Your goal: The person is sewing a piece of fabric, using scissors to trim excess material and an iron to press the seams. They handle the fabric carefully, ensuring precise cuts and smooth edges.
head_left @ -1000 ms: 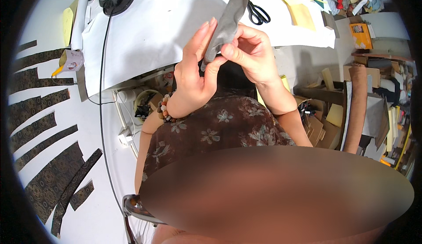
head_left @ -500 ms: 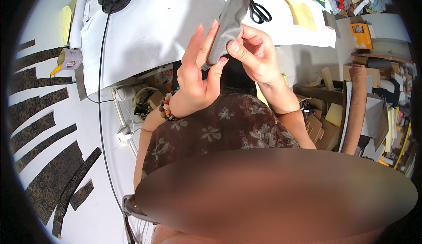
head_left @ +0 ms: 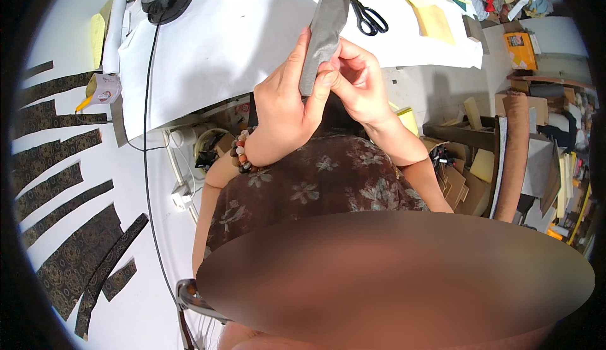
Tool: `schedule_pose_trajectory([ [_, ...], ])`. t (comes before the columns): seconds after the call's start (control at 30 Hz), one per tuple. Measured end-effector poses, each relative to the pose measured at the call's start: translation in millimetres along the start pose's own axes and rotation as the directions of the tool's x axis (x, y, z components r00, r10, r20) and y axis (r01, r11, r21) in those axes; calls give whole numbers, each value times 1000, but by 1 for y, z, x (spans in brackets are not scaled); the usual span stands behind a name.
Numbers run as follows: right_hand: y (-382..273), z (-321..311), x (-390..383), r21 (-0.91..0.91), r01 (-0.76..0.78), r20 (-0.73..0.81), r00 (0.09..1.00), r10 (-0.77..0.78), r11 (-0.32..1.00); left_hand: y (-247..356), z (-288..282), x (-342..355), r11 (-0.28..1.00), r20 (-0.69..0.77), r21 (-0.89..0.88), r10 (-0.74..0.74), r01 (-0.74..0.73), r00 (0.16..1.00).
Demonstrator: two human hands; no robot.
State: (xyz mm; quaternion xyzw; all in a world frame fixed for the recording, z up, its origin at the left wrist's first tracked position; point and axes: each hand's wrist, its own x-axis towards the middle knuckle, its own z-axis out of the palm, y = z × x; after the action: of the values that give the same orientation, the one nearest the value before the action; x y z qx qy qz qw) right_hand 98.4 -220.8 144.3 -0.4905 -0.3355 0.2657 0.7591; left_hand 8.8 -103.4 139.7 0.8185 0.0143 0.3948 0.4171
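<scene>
A folded strip of grey fabric (head_left: 328,28) is held up between my two hands, its long end reaching past the top of the view. On the left, my left hand (head_left: 287,97) has its fingers behind the strip's lower end and its thumb on the near side, closed on it. From the other side, my right hand (head_left: 360,85) pinches the strip's right edge. The two thumbs nearly meet at the lower end. Black-handled scissors (head_left: 369,18) lie on the white-covered table (head_left: 208,47), just beyond my right hand.
A black iron-like device (head_left: 173,0) with a cord stands at the table's far left. Yellow paper (head_left: 435,22) lies far right. Dark patterned fabric pieces (head_left: 76,261) are spread out at the left. A brown fabric roll (head_left: 512,154) leans at the right beside cluttered shelves.
My left fingers have closed in on the grey fabric, and the two thumbs have come together at its lower end. The strip now stands straighter and slightly further left.
</scene>
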Motion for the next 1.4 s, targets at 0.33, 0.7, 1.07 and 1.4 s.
schedule_pose_trajectory([
  [0.33,6,-29,7,292,39,62,996,-59,956,2,1,-2,997,9,21,-70,69,998],
  [0.7,-3,-19,9,93,24,-11,1000,-23,995,7,3,-4,996,36,-17,-84,85,996],
  [1.07,8,-18,5,89,22,-95,995,-13,996,9,0,0,998,53,-27,-56,57,997],
  [1.4,14,-22,10,206,-66,-30,997,74,976,12,11,12,991,-103,21,-132,135,986],
])
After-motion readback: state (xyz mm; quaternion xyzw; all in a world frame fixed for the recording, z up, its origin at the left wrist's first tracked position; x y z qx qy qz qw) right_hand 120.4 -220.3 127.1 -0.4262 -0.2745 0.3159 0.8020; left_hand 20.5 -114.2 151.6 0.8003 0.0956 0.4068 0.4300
